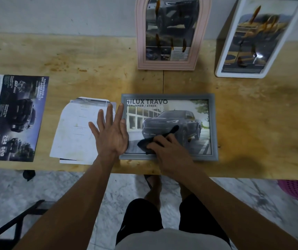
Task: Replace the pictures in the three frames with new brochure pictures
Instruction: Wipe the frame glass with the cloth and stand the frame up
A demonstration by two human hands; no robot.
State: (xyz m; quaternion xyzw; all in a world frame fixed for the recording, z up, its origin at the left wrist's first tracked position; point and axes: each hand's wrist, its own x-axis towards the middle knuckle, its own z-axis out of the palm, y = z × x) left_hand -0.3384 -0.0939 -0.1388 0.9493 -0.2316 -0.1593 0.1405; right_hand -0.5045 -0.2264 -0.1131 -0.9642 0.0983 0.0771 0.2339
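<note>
the left hand (pixel 111 134) lay flat, steadying the grey frame (pixel 214 127); the right hand's (pixel 168 147) grip pinched a dark cloth (pixel 145 144), best wiped lightly outward.

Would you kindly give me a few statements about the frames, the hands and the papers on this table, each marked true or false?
1. The grey frame lies flat on the table. True.
2. The right hand holds a pair of scissors. False: it presses a dark cloth on the frame's glass.
3. The left hand lies open, fingers straight, at the frame's left edge. True.
4. The pink arched frame lies face down. False: it leans upright against the wall.
5. The dark brochure lies right of the grey frame. False: far left.
</note>
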